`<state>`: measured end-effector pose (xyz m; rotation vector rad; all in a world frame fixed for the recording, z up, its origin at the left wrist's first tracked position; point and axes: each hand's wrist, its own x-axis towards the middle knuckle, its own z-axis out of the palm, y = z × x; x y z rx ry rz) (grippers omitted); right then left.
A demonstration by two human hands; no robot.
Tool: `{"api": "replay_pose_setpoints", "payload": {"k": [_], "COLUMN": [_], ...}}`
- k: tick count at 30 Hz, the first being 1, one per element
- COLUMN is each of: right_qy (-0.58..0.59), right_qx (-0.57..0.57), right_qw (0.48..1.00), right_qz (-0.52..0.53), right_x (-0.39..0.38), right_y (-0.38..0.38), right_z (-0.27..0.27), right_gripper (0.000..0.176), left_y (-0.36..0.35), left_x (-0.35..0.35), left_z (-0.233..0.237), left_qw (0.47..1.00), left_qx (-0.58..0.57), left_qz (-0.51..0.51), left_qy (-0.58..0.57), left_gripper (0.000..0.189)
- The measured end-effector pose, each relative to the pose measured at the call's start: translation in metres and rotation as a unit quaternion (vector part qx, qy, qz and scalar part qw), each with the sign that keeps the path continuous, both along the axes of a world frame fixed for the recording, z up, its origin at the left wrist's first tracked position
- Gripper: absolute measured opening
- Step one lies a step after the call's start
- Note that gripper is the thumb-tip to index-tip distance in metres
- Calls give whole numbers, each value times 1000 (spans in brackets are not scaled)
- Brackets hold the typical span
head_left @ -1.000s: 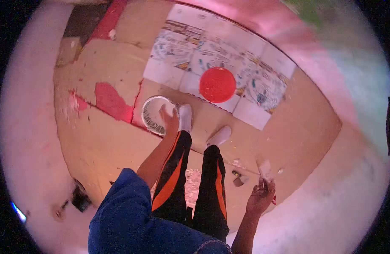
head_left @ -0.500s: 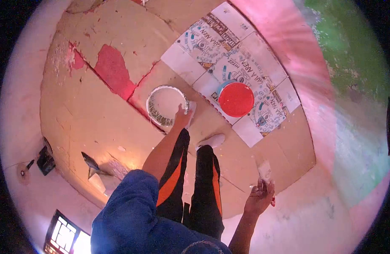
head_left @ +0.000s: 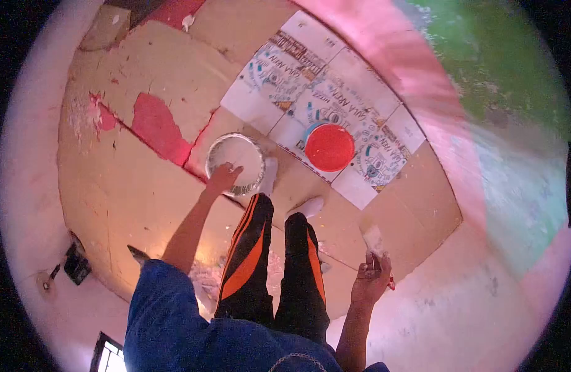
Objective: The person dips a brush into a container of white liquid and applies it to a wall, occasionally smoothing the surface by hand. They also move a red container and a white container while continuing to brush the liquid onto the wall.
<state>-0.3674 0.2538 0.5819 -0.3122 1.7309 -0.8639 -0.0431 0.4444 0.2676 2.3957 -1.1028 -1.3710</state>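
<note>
My left hand [head_left: 222,178] reaches over the near rim of a round white bucket [head_left: 262,158], its fingers apart above the inside. Pale material shows in the bucket, and its rim is smeared. My right hand [head_left: 371,279] is closed round a putty knife [head_left: 373,237]; the pale-coated blade points away from me and the red handle end pokes out beside the palm. Beyond my feet stands a second bucket, with a bright red top [head_left: 330,147], on a printed cardboard sheet [head_left: 357,189].
Brown cardboard [head_left: 130,198] covers the floor, with red floor [head_left: 161,127] showing through gaps. My feet [head_left: 307,208] stand close to the white bucket. A pink and green wall [head_left: 502,93] rises on the right. A dark object [head_left: 76,265] is at the left wall, and a window [head_left: 109,356] shows at lower left.
My left hand has moved from the white bucket's right rim to its near side, over the inside. My right hand still holds the putty knife. The whole view has shifted slightly.
</note>
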Motion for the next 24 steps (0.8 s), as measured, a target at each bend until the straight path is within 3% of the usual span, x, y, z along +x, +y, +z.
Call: {"api": "replay_pose_setpoints", "payload": {"k": [3, 6, 8, 10, 12, 14, 16, 19, 20, 22, 24], "right_qy": [-15, -10, -25, -45, -43, -56, -62, -66, -69, -35, -47], "right_qx": [-9, -54, -47, -45, -44, -60, -28, -60, -63, -15, -31], "right_qw": [1000, 998, 997, 996, 993, 993, 994, 996, 996, 998, 997], "right_qz": [-20, 5, -51, -70, -97, -86, -83, -12, -7, 55, 43], "right_x": [7, 13, 11, -1, -10, -10, -24, -41, -44, -59, -78], "right_y": [-11, -23, -34, -45, -60, -80, -109, -148, -166, -190, -203], "right_z": [16, 35, 47, 50, 49, 48, 36, 16, 13, 14, 8], "right_gripper": [20, 19, 19, 19, 19, 18, 16, 21, 21, 30, 31], "left_y": [-50, -105, -149, -191, -215, -257, -306, -355, -367, -393, -406], "left_x": [31, 35, 38, 36, 50, 56, 52, 55, 55, 51, 41], "left_z": [11, 71, 112, 138, 96, 97, 108, 88, 71, 49, 43], "left_qw": [995, 995, 986, 998, 1000, 999, 996, 996, 988, 985, 984], "left_qx": [65, -27, -78, 12, -8, -27, -27, -31, -97, -111, -113], "left_qz": [40, -83, -146, 58, 21, -6, 21, 58, -1, 19, 31], "left_qy": [63, 38, 2, -16, 1, 16, -77, -58, -124, -129, -130], "left_gripper": [60, 65, 65, 60, 57, 55, 52, 50, 49, 49, 48]}}
